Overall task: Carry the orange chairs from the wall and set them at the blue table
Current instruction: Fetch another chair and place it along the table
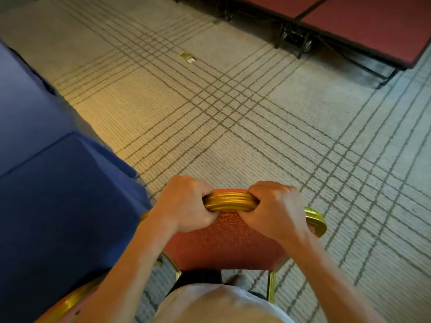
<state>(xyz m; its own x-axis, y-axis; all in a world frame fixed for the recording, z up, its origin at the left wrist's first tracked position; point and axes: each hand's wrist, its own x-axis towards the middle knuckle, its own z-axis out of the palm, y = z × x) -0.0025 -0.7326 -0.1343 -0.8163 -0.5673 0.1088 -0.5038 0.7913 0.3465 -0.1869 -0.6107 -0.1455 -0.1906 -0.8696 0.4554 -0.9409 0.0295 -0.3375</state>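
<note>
Two hands are gripping one orange chair (224, 243) by the gold top rail of its back: the left hand (186, 203) is closing around the rail's left part, the right hand (277, 210) around its right part, fingers curled tight on both. The chair is sitting directly below the camera, just beside the corner of one blue table (58, 183) draped in cloth at the left. A second gold-framed chair (67, 301) is showing partly at the lower left, against the table. One striped carpet (233, 117) is spreading beyond, bearing one small floor plate (188, 57). Red platforms (363, 22) on black wheeled frames are standing farthest away. No writing is readable.
</note>
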